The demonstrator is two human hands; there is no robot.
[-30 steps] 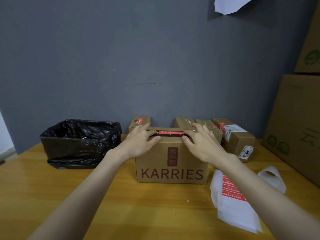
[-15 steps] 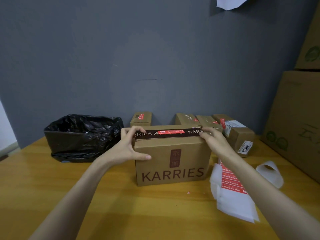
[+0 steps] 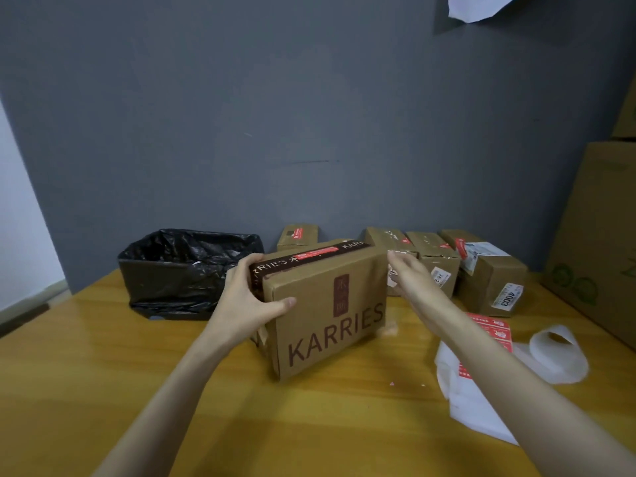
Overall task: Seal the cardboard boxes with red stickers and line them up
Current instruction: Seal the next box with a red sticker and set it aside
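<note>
karries box, red sticker on top (sits askew on table): left hand curled round its end, right hand alongside, fingers straight, together.

Brown rectangular cardboard box marked KARRIES: on yellow wooden table, its left end gripped in the left hand; right hand just beside its right end. Red strip sticker: on the box top, between the hands. Black plastic-lined bin: left of the left hand. Row of small brown cardboard boxes: behind both hands. White sheet of red stickers: partly under the right forearm, nearer than the right hand. Curled white backing paper: right of that sheet. Large brown cartons: well right of the right hand.
</note>
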